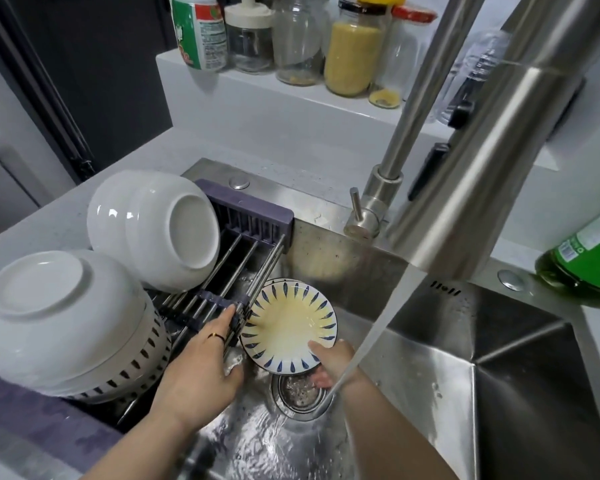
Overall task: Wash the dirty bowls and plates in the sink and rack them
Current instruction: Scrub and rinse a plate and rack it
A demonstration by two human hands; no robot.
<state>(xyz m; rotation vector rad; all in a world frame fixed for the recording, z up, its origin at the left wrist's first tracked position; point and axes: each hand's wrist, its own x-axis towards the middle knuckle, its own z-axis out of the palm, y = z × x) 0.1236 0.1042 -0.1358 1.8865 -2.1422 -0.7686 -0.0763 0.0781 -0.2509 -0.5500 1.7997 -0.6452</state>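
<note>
I am at the tail of the rinse. My right hand (329, 365) has its grip pinched on the blue-patterned plate (288, 323), thumb on the inner rim and fingers underneath. The plate hangs tilted above the drain (300, 393), up against the rack (253, 213). My left hand (201, 368) lies with fingers stretched along the rack's near rail, its grip on nothing I can make out. The water stream (371, 327) falls just beside the plate. Two white bowls (153, 230) sit upturned on the rack. I judge the next move is to lift the plate over the rail and stand it between the rods.
</note>
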